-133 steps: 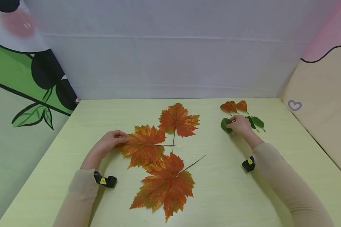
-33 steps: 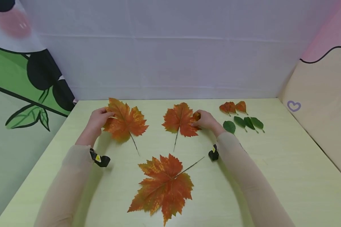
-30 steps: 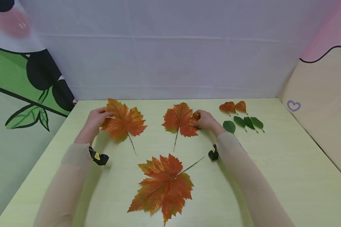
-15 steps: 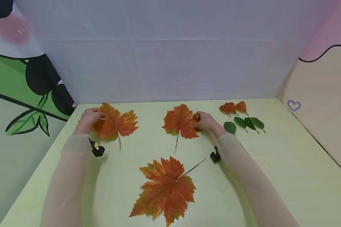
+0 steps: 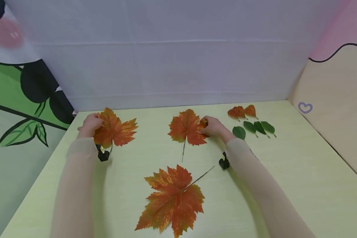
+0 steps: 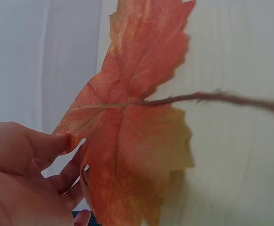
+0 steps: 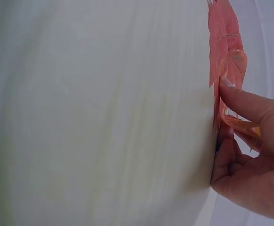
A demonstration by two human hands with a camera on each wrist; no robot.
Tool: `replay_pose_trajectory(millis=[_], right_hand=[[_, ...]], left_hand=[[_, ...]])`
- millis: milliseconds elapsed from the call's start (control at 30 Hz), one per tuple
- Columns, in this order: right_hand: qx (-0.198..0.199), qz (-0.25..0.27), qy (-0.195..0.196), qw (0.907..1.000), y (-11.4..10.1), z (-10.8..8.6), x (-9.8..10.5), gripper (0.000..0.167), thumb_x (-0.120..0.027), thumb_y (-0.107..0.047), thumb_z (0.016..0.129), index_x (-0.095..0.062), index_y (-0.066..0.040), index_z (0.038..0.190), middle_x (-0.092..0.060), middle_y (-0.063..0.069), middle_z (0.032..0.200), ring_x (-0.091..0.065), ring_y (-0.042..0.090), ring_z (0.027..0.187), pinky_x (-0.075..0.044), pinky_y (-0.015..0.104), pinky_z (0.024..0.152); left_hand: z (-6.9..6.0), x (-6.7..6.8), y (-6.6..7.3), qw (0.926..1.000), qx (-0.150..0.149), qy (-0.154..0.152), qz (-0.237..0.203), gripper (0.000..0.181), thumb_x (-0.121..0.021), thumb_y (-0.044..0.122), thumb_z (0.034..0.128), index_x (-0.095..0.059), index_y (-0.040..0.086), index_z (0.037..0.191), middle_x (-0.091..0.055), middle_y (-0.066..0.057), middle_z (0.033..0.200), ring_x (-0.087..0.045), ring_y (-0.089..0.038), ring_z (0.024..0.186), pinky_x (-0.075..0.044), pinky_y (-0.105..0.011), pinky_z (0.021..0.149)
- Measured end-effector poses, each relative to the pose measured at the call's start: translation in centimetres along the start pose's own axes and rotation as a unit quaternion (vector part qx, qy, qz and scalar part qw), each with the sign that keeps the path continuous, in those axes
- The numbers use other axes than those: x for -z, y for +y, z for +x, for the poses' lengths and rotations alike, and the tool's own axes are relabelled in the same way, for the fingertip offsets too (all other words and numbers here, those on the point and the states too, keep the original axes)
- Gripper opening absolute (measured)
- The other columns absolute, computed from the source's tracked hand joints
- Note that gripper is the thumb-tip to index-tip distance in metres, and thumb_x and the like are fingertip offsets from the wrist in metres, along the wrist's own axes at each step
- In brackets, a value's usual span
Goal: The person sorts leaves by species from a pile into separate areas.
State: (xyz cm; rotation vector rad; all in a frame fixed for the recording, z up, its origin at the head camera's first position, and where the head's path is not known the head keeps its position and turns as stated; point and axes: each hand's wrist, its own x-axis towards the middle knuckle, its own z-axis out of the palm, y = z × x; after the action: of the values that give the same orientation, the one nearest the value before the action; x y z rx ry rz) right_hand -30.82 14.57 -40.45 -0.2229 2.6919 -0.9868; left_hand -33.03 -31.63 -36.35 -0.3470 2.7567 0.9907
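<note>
My left hand (image 5: 90, 125) pinches the left edge of an orange maple leaf (image 5: 116, 129) at the table's far left; its stem points toward the near side. In the left wrist view, the thumb (image 6: 56, 143) lies over that leaf (image 6: 122, 117), with the fingers partly behind it. My right hand (image 5: 213, 126) pinches the right edge of a second maple leaf (image 5: 186, 127) at the back middle. The right wrist view shows the thumb (image 7: 245, 101) on this leaf (image 7: 225, 37), part of which is curled up. A third maple leaf (image 5: 174, 200) lies near the front, untouched.
At the back right, three small orange leaves (image 5: 237, 112) lie behind a row of several small green leaves (image 5: 239, 133). They rest on a pale table (image 5: 285, 185). A plain cloth (image 5: 178, 72) stands behind it, with printed panels (image 5: 336, 99) at the sides.
My left hand has carried its maple leaf left and backward, turning the stem from sideways to nearward. My right hand left a green leaf and took hold of the middle maple leaf.
</note>
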Motion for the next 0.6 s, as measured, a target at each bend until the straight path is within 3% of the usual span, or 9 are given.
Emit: replay_pose_trajectory(millis=[167,300,467,600], right_hand=[[-0.001,-0.002,0.000,1.0000,-0.1,0.0,0.1,0.053,-0.069,-0.022,0.080,-0.046,-0.003,0.124,-0.049,0.017,0.123,-0.046,0.031,0.111,-0.037,0.043,0.096],[0.004,-0.009,-0.002,1.0000,-0.2,0.2,0.2,0.053,-0.070,-0.023,0.080,-0.046,-0.004,0.123,-0.050,0.017,0.122,-0.047,0.030,0.109,-0.038,0.043,0.095],[0.005,-0.019,-0.003,0.9998,-0.2,0.4,0.2,0.055,-0.070,-0.023,0.080,-0.046,-0.003,0.124,-0.049,0.018,0.124,-0.046,0.031,0.113,-0.036,0.043,0.097],[0.005,-0.019,-0.003,0.9998,-0.3,0.2,0.2,0.055,-0.070,-0.024,0.080,-0.046,-0.003,0.125,-0.049,0.018,0.125,-0.045,0.032,0.113,-0.036,0.043,0.098]], left_hand=[[0.7,-0.9,-0.2,0.9991,0.016,0.024,0.030,0.045,-0.036,0.010,0.0841,-0.036,-0.010,0.124,-0.039,-0.030,0.124,-0.032,-0.049,0.116,0.006,-0.072,0.092],[0.6,-1.5,0.0,0.9961,0.026,0.048,0.069,0.040,-0.036,0.011,0.0836,-0.040,-0.010,0.118,-0.042,-0.030,0.116,-0.033,-0.050,0.109,-0.004,-0.067,0.093],[0.6,-1.9,0.1,0.9915,0.018,0.066,0.111,0.033,-0.034,0.012,0.0853,-0.045,-0.008,0.109,-0.042,-0.032,0.112,-0.032,-0.053,0.108,-0.011,-0.064,0.089],[0.6,-2.1,0.3,0.9896,0.011,0.071,0.125,0.039,-0.034,0.014,0.0870,-0.045,-0.008,0.116,-0.042,-0.032,0.118,-0.033,-0.053,0.110,-0.011,-0.065,0.091]])
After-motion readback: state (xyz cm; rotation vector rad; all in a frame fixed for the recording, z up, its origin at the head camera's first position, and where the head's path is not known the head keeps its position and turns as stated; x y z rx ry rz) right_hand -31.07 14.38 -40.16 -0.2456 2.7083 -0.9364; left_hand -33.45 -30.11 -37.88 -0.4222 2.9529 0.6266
